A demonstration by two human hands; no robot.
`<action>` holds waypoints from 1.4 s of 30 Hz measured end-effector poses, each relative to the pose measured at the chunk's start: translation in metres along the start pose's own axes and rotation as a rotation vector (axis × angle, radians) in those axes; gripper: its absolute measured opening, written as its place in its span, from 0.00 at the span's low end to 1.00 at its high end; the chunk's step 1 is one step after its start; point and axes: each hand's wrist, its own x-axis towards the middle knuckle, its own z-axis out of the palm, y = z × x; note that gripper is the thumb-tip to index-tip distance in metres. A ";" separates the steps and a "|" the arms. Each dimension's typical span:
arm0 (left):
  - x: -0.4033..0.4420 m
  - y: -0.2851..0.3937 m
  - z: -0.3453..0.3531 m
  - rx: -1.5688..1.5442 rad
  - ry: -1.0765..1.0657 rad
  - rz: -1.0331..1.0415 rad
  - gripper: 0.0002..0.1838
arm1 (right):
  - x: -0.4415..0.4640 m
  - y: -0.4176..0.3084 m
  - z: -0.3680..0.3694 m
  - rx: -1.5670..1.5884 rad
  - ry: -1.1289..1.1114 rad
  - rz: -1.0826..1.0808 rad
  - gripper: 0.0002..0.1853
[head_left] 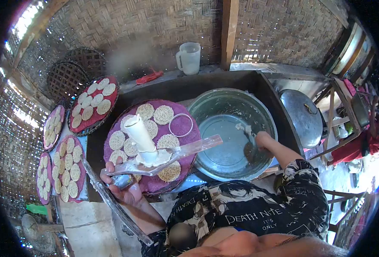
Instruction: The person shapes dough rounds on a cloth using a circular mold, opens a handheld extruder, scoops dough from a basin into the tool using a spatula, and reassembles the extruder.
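Observation:
My left hand [127, 190] is wrapped round the end of a wooden press handle [193, 147] with an upright white cylinder [141, 135] smeared with dough. A second, dough-crusted stick [112, 205] slants across this hand. Beneath the press lies a round tray [183, 109] covered in purple cloth, bearing several pale noodle-like discs [163, 114] and a thin white ring [181, 125]. My right hand [264, 140] is closed inside a large metal basin [223, 171], beside a lump of white dough [243, 127]. What its fingers grip is hidden.
More cloth-covered trays [92, 105] of discs stand at the left. A plastic jug [189, 58] and a red plastic bag [149, 77] sit on the ledge behind. To the right are a big metal lid [301, 118] and a wooden rack [343, 115].

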 end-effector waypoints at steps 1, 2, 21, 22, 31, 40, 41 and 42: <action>0.000 0.000 -0.001 0.000 -0.010 -0.008 0.13 | 0.021 -0.007 0.025 -0.059 0.049 -0.077 0.11; 0.000 0.000 0.000 0.009 -0.006 -0.015 0.13 | 0.057 -0.013 0.063 -0.114 0.098 -0.155 0.11; 0.003 0.004 0.000 0.068 0.011 -0.005 0.14 | -0.024 -0.030 -0.047 0.371 0.596 0.068 0.10; 0.003 0.003 -0.001 0.075 0.010 -0.001 0.14 | -0.022 -0.021 -0.052 0.338 0.612 0.107 0.10; 0.003 0.004 0.006 0.074 -0.041 -0.003 0.14 | -0.007 0.008 -0.029 0.358 0.560 0.101 0.10; -0.001 0.001 -0.003 0.149 -0.004 0.034 0.12 | 0.024 0.009 -0.016 0.291 0.521 0.044 0.10; -0.001 0.002 -0.001 0.134 -0.005 0.032 0.12 | 0.028 0.011 -0.017 0.262 0.511 0.012 0.10; -0.001 0.004 0.000 0.125 -0.006 0.029 0.11 | 0.030 0.010 -0.018 0.234 0.497 -0.025 0.10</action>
